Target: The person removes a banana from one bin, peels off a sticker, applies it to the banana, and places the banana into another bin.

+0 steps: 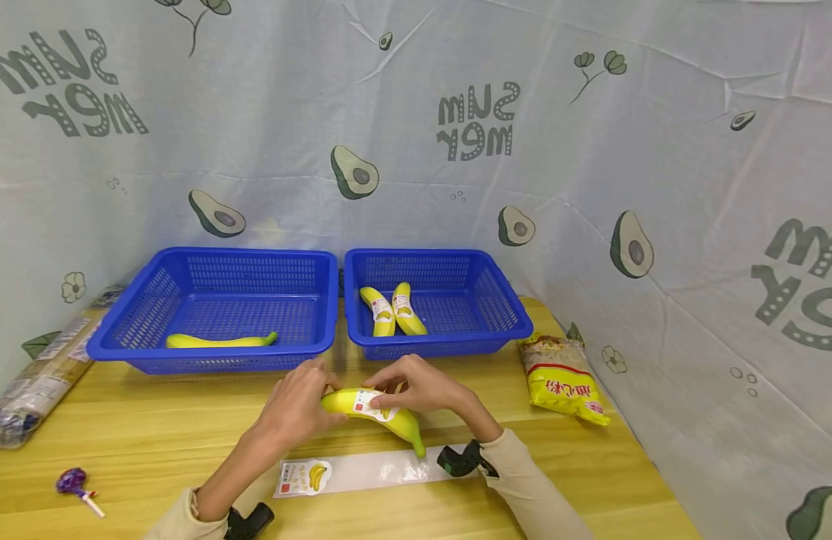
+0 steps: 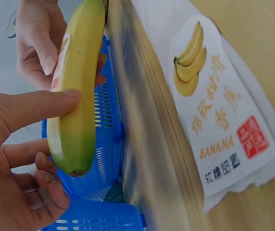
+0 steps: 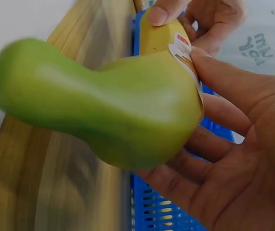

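A yellow banana (image 1: 407,426) with a green stem is held above the table between both hands. My left hand (image 1: 295,405) pinches its blunt end, thumb on one side and fingers on the other. My right hand (image 1: 425,384) grips the stem half, its thumb pressing on a white sticker (image 1: 368,405) with a banana picture on the peel. In the right wrist view, the sticker's edge (image 3: 201,94) stands slightly off the curve of the peel. Below the hands lies a clear backing strip (image 1: 378,474), with one banana sticker (image 1: 306,478) at its left end.
Behind the hands stand two blue baskets. The left basket (image 1: 213,365) holds one plain banana (image 1: 220,341); the right basket (image 1: 449,343) holds two stickered bananas (image 1: 409,311). A yellow food bag (image 1: 560,379) lies at right, a lollipop (image 1: 73,481) and a long wrapped package (image 1: 44,375) at left.
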`<action>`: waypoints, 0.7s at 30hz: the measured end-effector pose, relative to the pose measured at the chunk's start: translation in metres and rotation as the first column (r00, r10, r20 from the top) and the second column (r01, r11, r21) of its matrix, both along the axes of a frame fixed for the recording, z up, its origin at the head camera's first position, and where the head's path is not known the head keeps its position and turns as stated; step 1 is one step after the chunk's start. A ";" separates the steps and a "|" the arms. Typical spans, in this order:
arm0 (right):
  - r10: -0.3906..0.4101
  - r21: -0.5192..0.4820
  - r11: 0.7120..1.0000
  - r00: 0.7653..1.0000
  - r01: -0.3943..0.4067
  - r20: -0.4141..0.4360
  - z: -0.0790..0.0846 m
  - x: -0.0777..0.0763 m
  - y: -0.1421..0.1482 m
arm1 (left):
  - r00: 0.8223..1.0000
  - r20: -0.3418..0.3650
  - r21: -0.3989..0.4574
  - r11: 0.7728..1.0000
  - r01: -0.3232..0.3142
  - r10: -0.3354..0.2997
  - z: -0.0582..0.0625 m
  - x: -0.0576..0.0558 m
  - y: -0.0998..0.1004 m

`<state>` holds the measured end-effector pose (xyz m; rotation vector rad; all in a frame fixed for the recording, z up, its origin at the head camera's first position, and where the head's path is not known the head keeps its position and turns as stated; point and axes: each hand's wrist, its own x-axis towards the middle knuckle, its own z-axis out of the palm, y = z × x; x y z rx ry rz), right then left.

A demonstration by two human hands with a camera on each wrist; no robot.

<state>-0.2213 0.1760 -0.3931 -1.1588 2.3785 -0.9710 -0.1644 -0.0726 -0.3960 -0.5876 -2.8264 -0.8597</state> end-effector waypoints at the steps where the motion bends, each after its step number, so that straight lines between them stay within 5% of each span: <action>1: 0.005 0.006 1.000 1.000 -0.005 0.002 0.001 0.000 0.001 | 1.000 -0.002 0.006 1.000 -0.002 0.002 0.000 0.001 0.001; 9: 0.018 0.015 1.000 1.000 -0.018 0.020 0.021 0.002 0.017 | 0.999 -0.051 0.093 0.996 0.000 0.005 -0.003 0.001 0.004; 13: 0.016 0.032 0.999 1.000 -0.017 0.024 0.035 0.002 0.030 | 0.999 -0.040 0.207 0.978 -0.003 0.011 -0.005 -0.002 0.007; 16: -0.020 0.038 0.999 0.999 0.019 0.030 0.047 0.002 0.039 | 1.000 -0.021 0.352 0.936 0.002 0.006 -0.007 -0.007 0.012; 21: -0.098 0.023 0.995 0.994 0.097 0.040 0.065 -0.003 0.048 | 0.999 0.013 0.566 0.823 -0.050 0.052 -0.009 -0.015 0.027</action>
